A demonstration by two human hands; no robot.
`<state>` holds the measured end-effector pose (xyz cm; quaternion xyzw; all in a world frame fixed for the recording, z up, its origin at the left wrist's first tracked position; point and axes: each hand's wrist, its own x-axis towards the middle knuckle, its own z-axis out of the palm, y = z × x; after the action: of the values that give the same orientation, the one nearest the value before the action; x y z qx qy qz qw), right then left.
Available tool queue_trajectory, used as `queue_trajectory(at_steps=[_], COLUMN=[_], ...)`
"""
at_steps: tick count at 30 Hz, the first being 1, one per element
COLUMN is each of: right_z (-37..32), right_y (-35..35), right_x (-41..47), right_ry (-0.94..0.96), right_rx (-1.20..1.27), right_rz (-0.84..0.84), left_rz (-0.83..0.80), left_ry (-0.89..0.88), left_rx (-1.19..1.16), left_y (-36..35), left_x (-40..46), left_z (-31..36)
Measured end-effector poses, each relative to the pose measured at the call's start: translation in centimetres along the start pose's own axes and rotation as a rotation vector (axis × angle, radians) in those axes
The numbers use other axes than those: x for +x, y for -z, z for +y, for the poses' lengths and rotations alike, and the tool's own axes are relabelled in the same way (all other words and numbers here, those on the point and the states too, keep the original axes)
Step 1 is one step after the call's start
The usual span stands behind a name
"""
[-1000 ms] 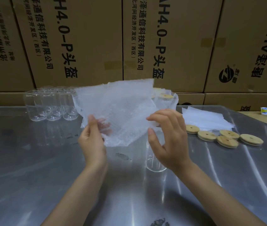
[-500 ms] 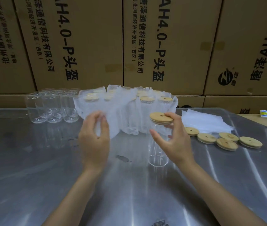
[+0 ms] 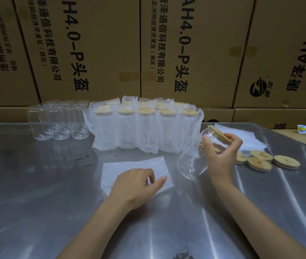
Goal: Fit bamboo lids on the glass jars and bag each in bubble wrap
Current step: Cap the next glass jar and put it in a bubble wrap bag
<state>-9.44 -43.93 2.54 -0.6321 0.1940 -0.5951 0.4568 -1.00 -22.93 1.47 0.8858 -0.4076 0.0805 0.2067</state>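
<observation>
we've got clear glass jars [image 3: 58, 121] left of the bagged row | bubble wrap [image 3: 148, 131] there milky white, dotted texture | lids [image 3: 260, 161] right of it pale tan bamboo | table [image 3: 36, 193] shiny grey steel | boxes [image 3: 96, 49] behind brown, black print

Both forearms bare, no sleeves; each grip ungloved.
</observation>
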Motion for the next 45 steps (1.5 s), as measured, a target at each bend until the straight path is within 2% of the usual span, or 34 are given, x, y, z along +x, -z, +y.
queue_trajectory(at_steps=[4,11,16,22,24,30,37,45], right_z=[1.0,1.9,1.6,1.5,1.2,0.8,0.0,-1.0], right_y=[0.2,0.1,0.1,0.4,0.6,1.0,-0.3,-0.5], right_x=[0.4,0.3,-0.1,-0.1,0.0,0.1,-1.6,-1.9], right_ry=[-0.130,-0.346,-0.469,-0.622,-0.662,-0.733,-0.786,-0.776], right_rx=[0.052,0.095,0.193,0.302,0.355,0.473,0.482,0.452], right_rz=[0.074,0.036,-0.007,-0.043,-0.045,-0.093,-0.267,-0.286], left_rz=[0.008,-0.047,0.029,0.103,0.117,0.122,0.190,0.425], left_ry=[0.115,0.060,0.111,0.191,0.214,0.227,0.166,0.085], left_rx=[0.100,-0.014,-0.224,-0.619,-0.658,-0.662,-0.813,-0.821], left_y=[-0.2,-1.4,-1.3,-1.0,-0.9,-1.1,-0.7,0.3], left_x=[0.3,0.4,0.6,0.6,0.6,0.8,0.9,0.6], left_z=[0.1,0.0,-0.3,-0.5,-0.6,-0.7,-0.4,0.6])
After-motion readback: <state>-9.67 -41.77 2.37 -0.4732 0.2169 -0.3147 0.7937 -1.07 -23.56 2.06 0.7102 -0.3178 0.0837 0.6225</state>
